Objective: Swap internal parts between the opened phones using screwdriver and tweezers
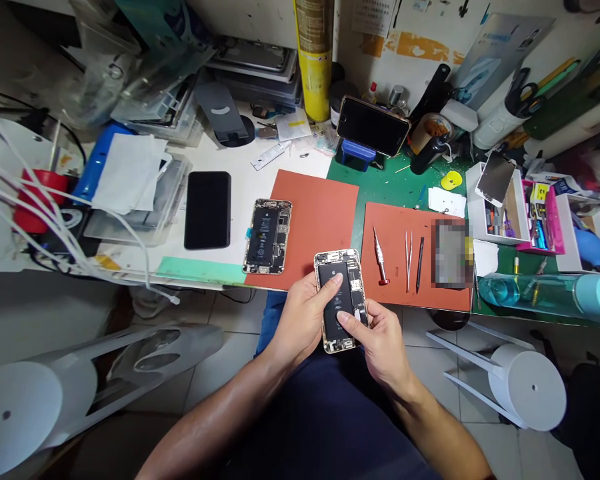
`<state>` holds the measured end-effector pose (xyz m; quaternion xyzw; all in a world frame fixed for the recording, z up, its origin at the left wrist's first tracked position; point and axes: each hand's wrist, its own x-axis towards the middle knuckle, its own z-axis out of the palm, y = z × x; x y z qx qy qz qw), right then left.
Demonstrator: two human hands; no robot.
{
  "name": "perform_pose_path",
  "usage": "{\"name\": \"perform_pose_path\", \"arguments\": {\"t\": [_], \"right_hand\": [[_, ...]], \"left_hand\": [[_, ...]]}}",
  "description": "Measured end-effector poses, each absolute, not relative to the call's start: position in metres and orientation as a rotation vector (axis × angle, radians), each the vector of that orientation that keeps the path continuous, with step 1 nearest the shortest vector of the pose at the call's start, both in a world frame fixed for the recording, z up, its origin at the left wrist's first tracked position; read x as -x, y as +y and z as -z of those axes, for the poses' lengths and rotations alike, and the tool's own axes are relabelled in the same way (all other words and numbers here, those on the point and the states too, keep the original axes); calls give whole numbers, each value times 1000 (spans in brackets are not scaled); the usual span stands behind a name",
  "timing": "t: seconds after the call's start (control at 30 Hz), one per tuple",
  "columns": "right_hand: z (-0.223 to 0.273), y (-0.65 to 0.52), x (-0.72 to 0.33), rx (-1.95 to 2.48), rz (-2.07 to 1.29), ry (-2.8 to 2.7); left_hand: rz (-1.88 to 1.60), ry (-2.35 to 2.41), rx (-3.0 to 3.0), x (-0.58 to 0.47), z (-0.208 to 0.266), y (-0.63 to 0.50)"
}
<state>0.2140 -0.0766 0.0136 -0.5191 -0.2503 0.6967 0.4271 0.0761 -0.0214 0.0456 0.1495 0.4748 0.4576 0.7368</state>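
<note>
Between both hands I hold an opened smartphone [349,287], its black battery and circuit parts facing up, just off the table's front edge. My left hand [306,312] grips its left side with the thumb lying on the battery. My right hand [380,333] grips the lower right side, its thumb pressed on the battery's lower part. The fingers underneath are hidden. A second opened phone [267,237] lies to the left, partly on an orange mat [320,207]. On the right-hand orange mat [390,223] lie a screwdriver [379,257], tweezers [409,261] and a thin black tool [420,265].
A black tablet-like device [207,210] lies at left. A phone on a blue stand [357,153] is at the back. Right of the mats are a blurred-out rectangle [450,253], a blue water bottle [545,290] and a white organizer box [500,230]. White cables [105,210] hang at left.
</note>
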Motion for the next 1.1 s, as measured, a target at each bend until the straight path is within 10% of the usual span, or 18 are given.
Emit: {"name": "perform_pose_path", "arguments": {"t": [1.1], "right_hand": [[-28, -64, -210, 1196, -1820, -613]], "left_hand": [[-1005, 1002, -231, -63, -49, -9]]}}
